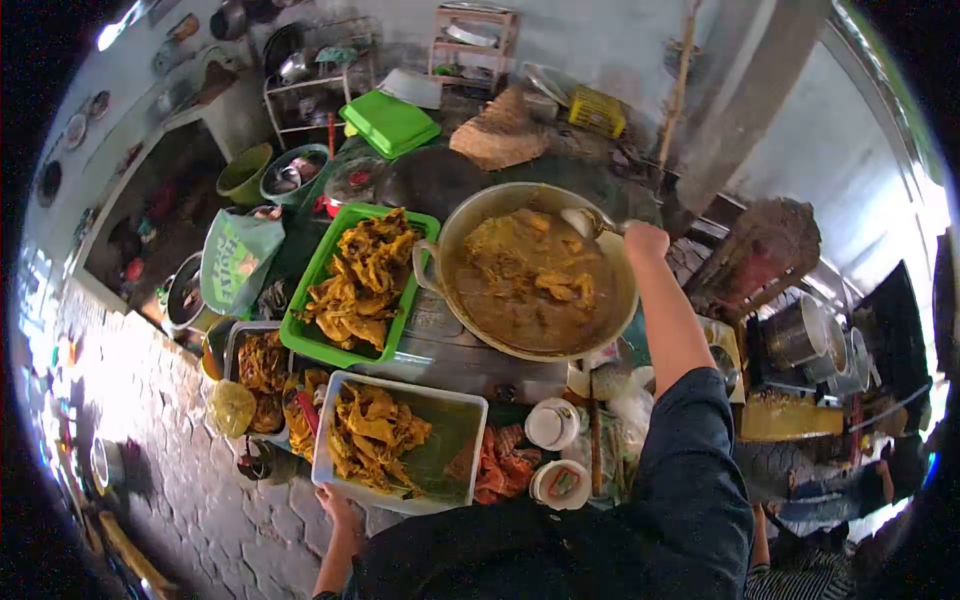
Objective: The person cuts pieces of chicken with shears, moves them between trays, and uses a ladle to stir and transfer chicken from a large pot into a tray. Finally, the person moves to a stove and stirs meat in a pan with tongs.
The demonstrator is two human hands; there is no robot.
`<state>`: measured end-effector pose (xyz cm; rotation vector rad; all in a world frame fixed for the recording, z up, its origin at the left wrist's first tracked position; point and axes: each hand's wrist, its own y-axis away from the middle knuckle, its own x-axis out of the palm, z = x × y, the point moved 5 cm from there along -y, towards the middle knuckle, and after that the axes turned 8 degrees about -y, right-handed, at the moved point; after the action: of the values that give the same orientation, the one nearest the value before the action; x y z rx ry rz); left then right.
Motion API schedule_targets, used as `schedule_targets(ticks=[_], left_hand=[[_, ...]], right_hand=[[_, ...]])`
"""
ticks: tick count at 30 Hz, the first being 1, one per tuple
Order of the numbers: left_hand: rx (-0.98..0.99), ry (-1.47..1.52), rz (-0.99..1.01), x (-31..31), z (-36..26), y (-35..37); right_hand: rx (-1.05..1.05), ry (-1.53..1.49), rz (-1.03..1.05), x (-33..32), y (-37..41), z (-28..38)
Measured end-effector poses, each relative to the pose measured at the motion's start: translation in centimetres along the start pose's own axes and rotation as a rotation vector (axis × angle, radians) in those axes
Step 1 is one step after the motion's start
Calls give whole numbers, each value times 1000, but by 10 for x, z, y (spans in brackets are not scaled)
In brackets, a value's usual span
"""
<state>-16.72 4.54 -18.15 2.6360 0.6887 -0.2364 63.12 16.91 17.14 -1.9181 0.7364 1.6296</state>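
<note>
The dark bench (pixel 430 318) stands on a floor of irregular grey paving (pixel 260 525), before a pale, scuffed wall (pixel 600 55). A lidded green box (pixel 390 122) and a brown woven piece (pixel 500 132) lie toward its far edge.

Toward the bench's right edge sits the round metal pan (pixel 455 310), dull-rimmed and loop-handled, holding lumpy pieces (pixel 565 288) in thick brown liquid. The right hand (pixel 647 240) is closed around the handle of what seems a metal ladle (pixel 603 222), at the pan's far right rim.

The slatted green tray (pixel 408 318), toward the bench's left edge, carries craggy, golden-brown meat (pixel 350 290). At the near edge, the smooth white rectangular tray (pixel 478 440) holds ragged yellow meat (pixel 375 435) in its left half; the left hand (pixel 338 505) touches its near left corner, the underside grip unclear. Crumpled red cloth (pixel 500 465) lies just beside it.
</note>
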Motion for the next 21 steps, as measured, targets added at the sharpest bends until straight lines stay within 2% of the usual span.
schedule_targets(ticks=[1,3,4,7,8,10,12,14,15,17,19,21], left_hand=[[-6,9,16,3,-6,3],[-40,-9,-10,4,-14,8],[-69,-29,-14,5,-14,8],[-105,36,-86,7,-10,10],[-106,41,-98,7,-9,9],[-29,28,-134,6,-3,3],[-56,6,-123,5,-6,5],[-86,-18,-107,5,-4,9],[-66,14,-109,4,4,0],[-50,49,-107,4,8,-1],[-132,20,-121,5,2,2],[-108,48,-112,6,5,-1]], right_hand=[[-20,-4,0,4,-11,5],[21,225,100,20,-34,9],[33,104,72,25,-44,10],[-59,118,159,41,-69,21],[-79,38,94,44,-75,22],[-124,34,100,49,-82,31],[-163,38,107,58,-86,38],[-191,-163,76,69,-88,42],[-192,-157,74,69,-84,41],[-364,-125,-98,56,-67,54],[-376,-140,-100,17,-35,64],[-466,-110,-119,-10,-10,69]])
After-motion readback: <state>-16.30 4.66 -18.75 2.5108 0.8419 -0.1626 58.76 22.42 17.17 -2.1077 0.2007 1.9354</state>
